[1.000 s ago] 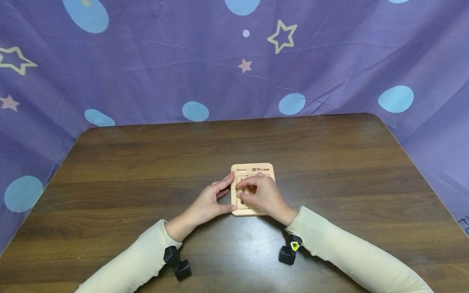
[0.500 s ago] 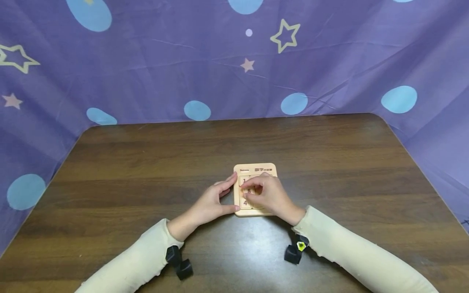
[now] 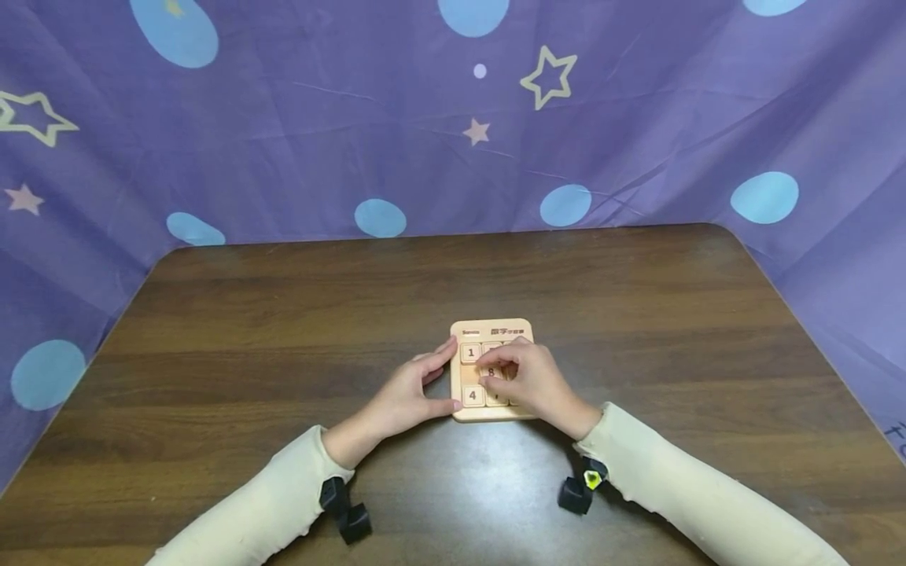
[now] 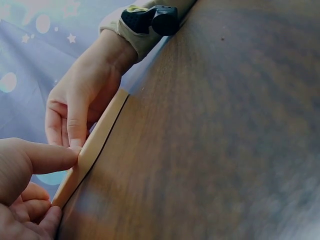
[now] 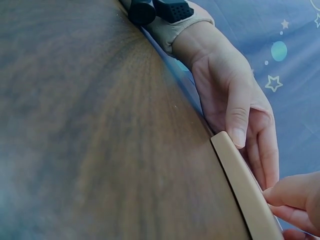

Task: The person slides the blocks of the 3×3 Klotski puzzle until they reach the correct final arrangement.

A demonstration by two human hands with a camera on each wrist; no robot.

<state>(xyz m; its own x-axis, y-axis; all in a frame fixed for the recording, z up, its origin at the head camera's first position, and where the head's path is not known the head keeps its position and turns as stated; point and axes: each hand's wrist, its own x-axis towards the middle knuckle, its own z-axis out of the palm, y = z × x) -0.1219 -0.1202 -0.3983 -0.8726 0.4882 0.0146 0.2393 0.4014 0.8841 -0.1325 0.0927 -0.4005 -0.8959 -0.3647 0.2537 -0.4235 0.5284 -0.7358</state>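
Pale wooden round-cornered number board (image 3: 484, 415) lies on dark brown wood-grain worktop (image 3: 283, 314), well apart from far edge, roughly midway between side edges. Left hand (image 3: 414, 389) grips board's left edge, thumb by near-left corner, fingertips by far-left corner, presumably to brace it. Right hand (image 3: 529, 381) arches over board's right edge, thumb and forefinger pinching small square wooden tile marked 8 (image 3: 491, 373) (other digits half hidden from where I stand), probably for sideways control. Bare slot (image 3: 469, 376) beside it lies between tile marked 1 (image 3: 470, 353) and tile marked 4 (image 3: 472, 395).
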